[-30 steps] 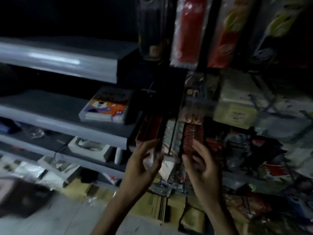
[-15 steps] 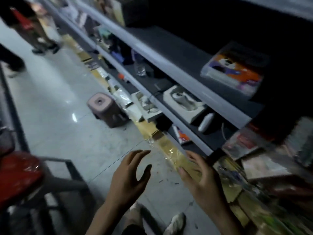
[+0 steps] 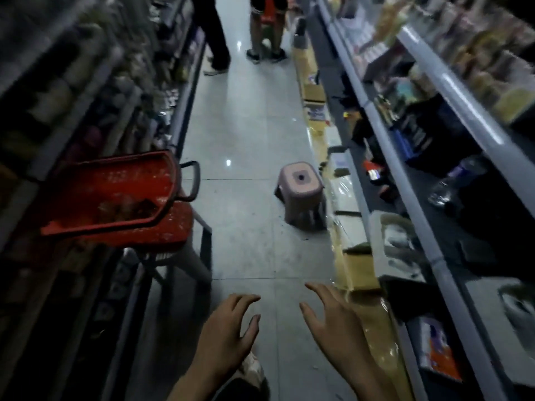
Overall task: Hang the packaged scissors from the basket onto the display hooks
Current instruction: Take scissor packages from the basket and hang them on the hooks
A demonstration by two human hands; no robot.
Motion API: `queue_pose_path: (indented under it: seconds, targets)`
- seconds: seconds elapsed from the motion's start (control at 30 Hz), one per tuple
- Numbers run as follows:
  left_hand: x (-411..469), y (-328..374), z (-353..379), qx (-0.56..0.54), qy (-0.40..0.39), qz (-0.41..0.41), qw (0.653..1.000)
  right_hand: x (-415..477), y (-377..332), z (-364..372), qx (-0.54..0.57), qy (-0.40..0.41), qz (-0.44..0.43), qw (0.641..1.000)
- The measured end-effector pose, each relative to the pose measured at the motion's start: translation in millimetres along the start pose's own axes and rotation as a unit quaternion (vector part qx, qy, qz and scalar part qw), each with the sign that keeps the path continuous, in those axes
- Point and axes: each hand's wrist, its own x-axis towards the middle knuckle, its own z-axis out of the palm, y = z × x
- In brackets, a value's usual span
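Observation:
A red shopping basket [image 3: 121, 227] with a dark handle sits raised on a stand at the left of the aisle. Dim packaged goods [image 3: 127, 205] lie in its bottom; I cannot make out scissors among them. My left hand [image 3: 228, 334] and my right hand [image 3: 333, 322] hover side by side low in the view, over the floor. Both have relaxed, spread fingers and hold nothing. The basket is well to the left of and beyond my left hand. No display hooks are in view.
A small pink stool [image 3: 301, 192] stands on the grey tiled floor mid-aisle, by the right shelving. Grey shelves [image 3: 428, 227] with mixed goods run along the right, darker racks along the left. Two people's legs [image 3: 260, 30] stand at the far end.
My view has swung left, from the hanging packets on the right display to down the aisle. Both hands let go of the packets and are now empty. The basket has come into view.

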Motion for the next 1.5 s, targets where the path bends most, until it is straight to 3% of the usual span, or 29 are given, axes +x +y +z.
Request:
queue_pose_path:
  seconds: [0.4, 0.63, 1.07, 1.33, 1.5]
  targets:
    - [63, -147, -105, 0.05, 0.188, -0.186, 0.963, 156, -152, 110, -0.022, -0.166, -0.18, 0.969]
    - [125, -222, -134, 0.112, 0.242, -0.267, 0.926, 259, -224, 160, -0.035, -0.232, -0.24, 0.942]
    - [243, -344, -175, 0.165, 0.155, -0.379, 0.897, 451, -349, 270, -0.2, -0.361, -0.375, 0.83]
    - [253, -429, -192, 0.201, 0.065, -0.342, 0.916, 495, -356, 409, -0.242, -0.469, -0.274, 0.804]
    - [255, -458, -183, 0.187, 0.065, -0.29, 0.936, 511, -347, 490, -0.251, -0.455, -0.203, 0.83]
